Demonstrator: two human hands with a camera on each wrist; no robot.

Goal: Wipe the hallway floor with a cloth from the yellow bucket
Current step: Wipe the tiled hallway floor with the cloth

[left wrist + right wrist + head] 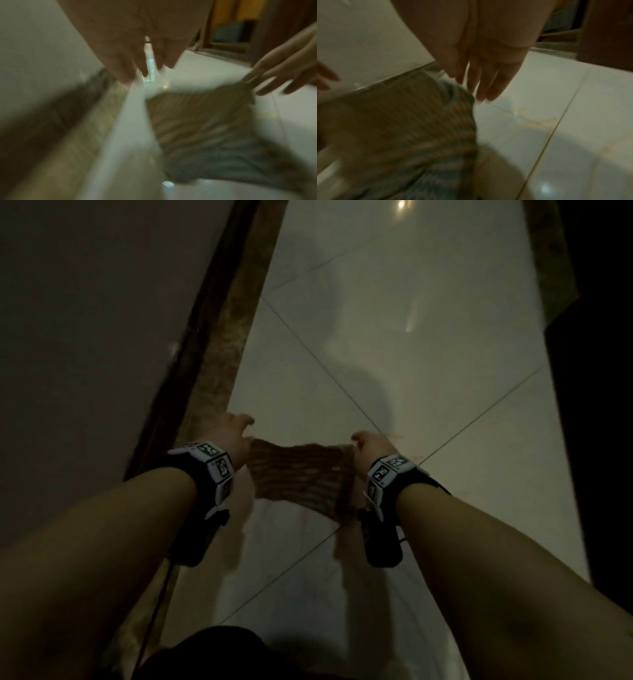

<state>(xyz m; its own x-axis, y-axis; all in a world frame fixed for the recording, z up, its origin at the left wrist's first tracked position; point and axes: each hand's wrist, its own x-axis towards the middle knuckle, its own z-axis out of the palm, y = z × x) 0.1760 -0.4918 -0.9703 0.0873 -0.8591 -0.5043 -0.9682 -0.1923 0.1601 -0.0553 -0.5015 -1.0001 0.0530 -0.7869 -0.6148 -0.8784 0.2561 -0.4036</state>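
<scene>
Far left stood the plain pale wall (85, 337), and along its foot ran a dark brown skirting strip (202, 337) with a mottled brown stone border (236, 344) beside it. Next came the left hand (230, 433), stretched out low — it held the left edge of the brown ribbed cloth (301, 474), though whether the fingers pinched it or only pressed on it could not be told, since the wrist view was blurred and showed only fingers (130, 65) hanging long and mostly straight. A black wrist strap with white marker tiles (212, 470) sat behind that hand. The cloth was in the middle, spread taut between the two hands just above the glossy white floor tiles (428, 320), its lower corner sagging toward a grout line. Over on the right, the right hand (370, 446) gripped the cloth's other top corner — the left wrist view showed two fingers (267, 70) pinched on it, the rest splayed loose. Just beyond that hand, faint orange smears (541, 122) marked the tile. At the far right rose a dark wooden frame (603, 371).
</scene>
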